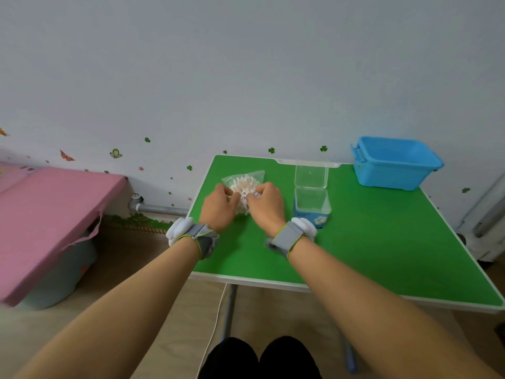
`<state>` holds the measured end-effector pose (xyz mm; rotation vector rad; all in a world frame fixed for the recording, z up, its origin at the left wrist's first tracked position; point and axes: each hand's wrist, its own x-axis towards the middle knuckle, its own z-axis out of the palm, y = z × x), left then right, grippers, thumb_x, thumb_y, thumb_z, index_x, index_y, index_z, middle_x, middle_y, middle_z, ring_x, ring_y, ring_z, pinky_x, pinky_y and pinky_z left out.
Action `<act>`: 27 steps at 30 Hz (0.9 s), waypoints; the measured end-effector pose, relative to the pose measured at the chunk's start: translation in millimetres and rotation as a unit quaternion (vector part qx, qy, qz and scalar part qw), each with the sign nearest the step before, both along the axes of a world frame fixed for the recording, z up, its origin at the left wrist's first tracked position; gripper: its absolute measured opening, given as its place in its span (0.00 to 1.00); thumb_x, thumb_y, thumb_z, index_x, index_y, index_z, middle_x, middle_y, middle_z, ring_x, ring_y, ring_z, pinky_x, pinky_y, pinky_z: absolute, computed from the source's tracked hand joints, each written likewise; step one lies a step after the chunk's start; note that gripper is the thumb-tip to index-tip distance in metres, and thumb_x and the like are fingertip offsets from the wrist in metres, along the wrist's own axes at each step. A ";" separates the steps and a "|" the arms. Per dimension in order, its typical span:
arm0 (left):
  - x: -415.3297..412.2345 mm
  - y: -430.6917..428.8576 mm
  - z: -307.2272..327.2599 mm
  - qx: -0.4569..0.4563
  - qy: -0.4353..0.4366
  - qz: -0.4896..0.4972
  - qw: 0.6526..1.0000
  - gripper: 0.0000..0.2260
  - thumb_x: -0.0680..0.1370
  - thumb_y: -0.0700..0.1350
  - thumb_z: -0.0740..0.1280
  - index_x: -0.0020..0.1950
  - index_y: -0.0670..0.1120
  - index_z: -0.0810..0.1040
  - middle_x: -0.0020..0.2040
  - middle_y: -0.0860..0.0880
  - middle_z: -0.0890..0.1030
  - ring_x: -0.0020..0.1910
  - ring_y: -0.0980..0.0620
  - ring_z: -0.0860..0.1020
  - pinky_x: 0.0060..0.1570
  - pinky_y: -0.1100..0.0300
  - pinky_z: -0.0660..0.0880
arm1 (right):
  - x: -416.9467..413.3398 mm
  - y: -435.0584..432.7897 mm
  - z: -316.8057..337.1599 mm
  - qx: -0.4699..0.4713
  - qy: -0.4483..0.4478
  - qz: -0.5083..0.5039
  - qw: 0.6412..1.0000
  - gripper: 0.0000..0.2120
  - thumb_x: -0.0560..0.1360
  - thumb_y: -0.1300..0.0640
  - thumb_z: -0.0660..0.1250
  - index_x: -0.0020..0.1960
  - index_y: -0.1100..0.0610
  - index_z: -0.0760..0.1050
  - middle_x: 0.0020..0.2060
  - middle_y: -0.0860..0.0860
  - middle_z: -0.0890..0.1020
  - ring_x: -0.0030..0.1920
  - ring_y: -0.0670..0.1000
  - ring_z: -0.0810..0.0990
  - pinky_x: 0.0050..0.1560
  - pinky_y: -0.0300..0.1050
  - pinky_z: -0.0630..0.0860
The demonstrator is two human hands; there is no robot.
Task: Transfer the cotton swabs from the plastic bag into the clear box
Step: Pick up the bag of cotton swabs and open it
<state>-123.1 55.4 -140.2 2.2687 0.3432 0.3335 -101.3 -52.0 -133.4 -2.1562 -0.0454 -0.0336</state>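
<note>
A clear plastic bag (244, 181) full of cotton swabs lies on the green table (369, 236), left of centre. My left hand (218, 207) and my right hand (266, 205) both pinch the near edge of the bag, fingers closed on it. The swabs' near ends are hidden behind my fingers. To the right stands the clear box (312, 202), its lid (311, 175) hinged open and upright; the box looks empty. A blue label shows at its base.
A blue plastic tub (395, 164) sits at the table's far right corner by the wall. A pink-covered bench (49, 214) stands to the left on the floor. The table's near edge is close to my knees.
</note>
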 end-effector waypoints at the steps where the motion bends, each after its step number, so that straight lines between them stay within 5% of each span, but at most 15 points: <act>1: -2.5 0.3 -0.5 -0.001 0.005 0.012 1.000 0.12 0.79 0.48 0.62 0.54 0.40 0.72 0.50 0.39 0.80 0.48 0.41 0.78 0.48 0.52 0.74 | -1.4 -0.7 0.7 -0.003 0.003 -0.010 1.000 0.03 0.75 0.58 0.62 0.45 0.58 0.71 0.44 0.57 0.72 0.43 0.56 0.71 0.49 0.44 0.72; 4: -4.5 3.9 -1.4 0.023 0.037 0.044 0.998 0.12 0.79 0.50 0.59 0.52 0.42 0.71 0.47 0.40 0.81 0.45 0.40 0.78 0.44 0.53 0.73 | -3.9 -1.7 2.7 -0.017 0.022 -0.023 0.999 0.12 0.75 0.56 0.60 0.36 0.53 0.60 0.42 0.55 0.66 0.42 0.53 0.64 0.42 0.45 0.63; 6: -3.6 6.1 -1.3 0.043 0.058 0.060 0.996 0.12 0.79 0.51 0.58 0.51 0.42 0.71 0.47 0.39 0.81 0.46 0.40 0.78 0.45 0.53 0.72 | -6.0 -2.4 6.1 -0.014 0.035 -0.026 0.999 0.07 0.76 0.54 0.60 0.45 0.58 0.66 0.47 0.58 0.70 0.47 0.55 0.69 0.48 0.47 0.68; 8: -1.4 7.2 -0.7 0.054 0.070 0.076 0.993 0.13 0.79 0.51 0.58 0.51 0.41 0.71 0.49 0.40 0.80 0.45 0.41 0.76 0.44 0.54 0.70 | -6.2 -2.3 7.7 -0.027 0.049 -0.027 0.998 0.19 0.76 0.52 0.61 0.60 0.64 0.65 0.60 0.60 0.70 0.60 0.60 0.69 0.59 0.53 0.69; 12: 8.0 10.0 1.6 -0.016 0.088 0.072 0.993 0.16 0.79 0.50 0.60 0.53 0.37 0.74 0.51 0.37 0.80 0.50 0.39 0.78 0.48 0.54 0.73 | -1.5 0.6 7.2 -0.037 0.088 -0.020 0.995 0.30 0.76 0.49 0.62 0.70 0.65 0.58 0.68 0.62 0.65 0.67 0.62 0.63 0.67 0.55 0.65; 16: 14.7 6.7 6.7 -0.175 0.067 0.062 0.980 0.13 0.77 0.45 0.64 0.50 0.34 0.74 0.46 0.32 0.77 0.45 0.38 0.79 0.54 0.39 0.76 | 5.3 2.4 8.1 0.003 0.096 -0.003 0.995 0.31 0.75 0.48 0.63 0.70 0.65 0.58 0.64 0.61 0.72 0.62 0.62 0.72 0.60 0.54 0.72; 19: 13.9 2.6 11.7 -0.220 0.044 0.082 0.971 0.21 0.76 0.42 0.66 0.66 0.37 0.66 0.56 0.33 0.77 0.55 0.36 0.78 0.57 0.43 0.76 | 7.3 2.8 9.9 0.034 0.055 -0.010 0.998 0.29 0.75 0.52 0.65 0.69 0.64 0.60 0.57 0.60 0.77 0.54 0.61 0.78 0.45 0.48 0.73; 23: 13.7 -0.8 22.4 -0.274 -0.029 0.061 0.959 0.26 0.74 0.35 0.66 0.70 0.41 0.61 0.51 0.43 0.76 0.46 0.46 0.76 0.49 0.51 0.76 | 5.9 2.9 15.4 0.093 -0.024 -0.026 0.995 0.32 0.74 0.58 0.67 0.74 0.61 0.57 0.56 0.58 0.77 0.55 0.58 0.78 0.54 0.51 0.75; 27: 9.1 -2.5 33.7 -0.280 -0.085 0.046 0.955 0.27 0.72 0.32 0.66 0.69 0.43 0.63 0.51 0.45 0.77 0.47 0.48 0.76 0.50 0.54 0.74 | 1.5 2.7 22.5 0.148 -0.100 -0.039 0.983 0.35 0.73 0.62 0.68 0.75 0.59 0.55 0.51 0.53 0.77 0.51 0.52 0.77 0.51 0.44 0.73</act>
